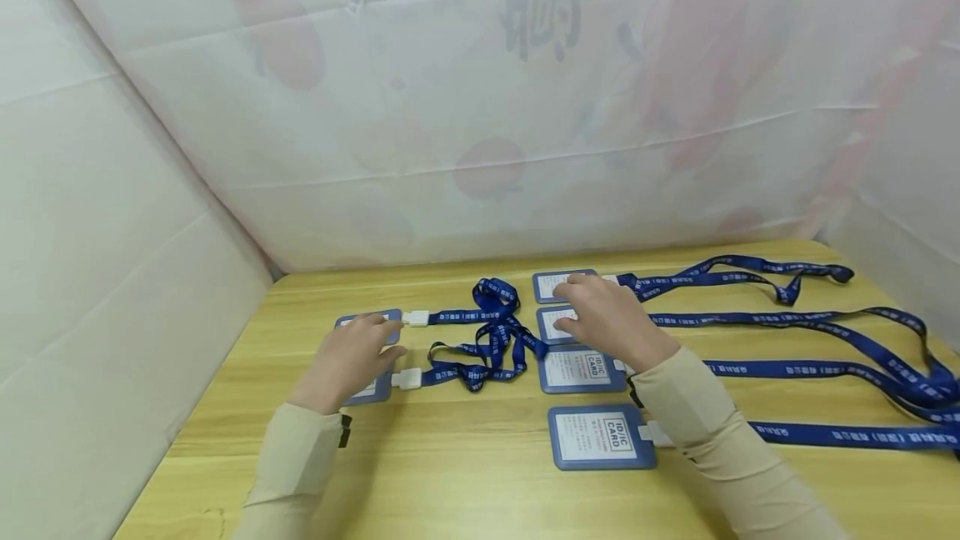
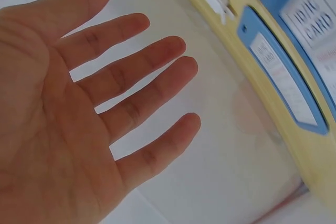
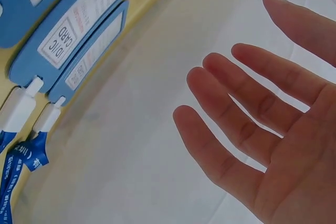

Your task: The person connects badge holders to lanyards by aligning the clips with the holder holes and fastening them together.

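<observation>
While left hand [image 1: 348, 359] and right hand [image 1: 611, 317] hover loose, empty, over blue ID card holders [image 1: 602, 437]; step seems a reach; lifting one needs pinching.

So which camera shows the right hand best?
The right wrist view: it shows the right hand up close from the palm side, all five fingers visible. The head view shows its back, near some badges; the left wrist view doesn't show it.

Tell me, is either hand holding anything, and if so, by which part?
Nothing is held: the left hand and the right hand are both empty, near the card holders.
</observation>
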Demonstrator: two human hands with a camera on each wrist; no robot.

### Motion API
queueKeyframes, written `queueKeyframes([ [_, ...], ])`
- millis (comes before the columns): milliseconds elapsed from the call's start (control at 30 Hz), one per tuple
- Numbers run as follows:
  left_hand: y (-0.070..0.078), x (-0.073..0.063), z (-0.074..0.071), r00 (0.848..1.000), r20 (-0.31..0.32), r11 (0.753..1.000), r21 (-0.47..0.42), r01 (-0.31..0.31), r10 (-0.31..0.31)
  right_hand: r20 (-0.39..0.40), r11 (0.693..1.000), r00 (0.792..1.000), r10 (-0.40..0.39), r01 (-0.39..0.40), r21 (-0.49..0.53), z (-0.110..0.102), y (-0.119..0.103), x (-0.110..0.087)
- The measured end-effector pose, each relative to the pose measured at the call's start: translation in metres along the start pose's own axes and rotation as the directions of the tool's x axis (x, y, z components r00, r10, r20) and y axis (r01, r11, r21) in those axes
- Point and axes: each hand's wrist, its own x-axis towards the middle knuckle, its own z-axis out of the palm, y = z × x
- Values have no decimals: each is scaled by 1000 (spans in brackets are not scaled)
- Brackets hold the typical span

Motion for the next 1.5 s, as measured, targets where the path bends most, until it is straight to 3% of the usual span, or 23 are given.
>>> queueKeyframes([
  [400,-18,-14,5,996,77,997,-59,50,-45,9,998,998,-58,57,35,3,-17,4],
  [967,-27,-24,13,995,58,987,-136,89,-82,-43,987,993,-109,114,118,3,-42,11],
  [1267,-32,-22,12,995,69,989,-125,82,-74,12,973,997,-72,67,222,7,-67,18],
  [1500,-34,-23,13,993,89,986,-140,90,-78,14,969,997,-73,67,239,10,-81,24],
])
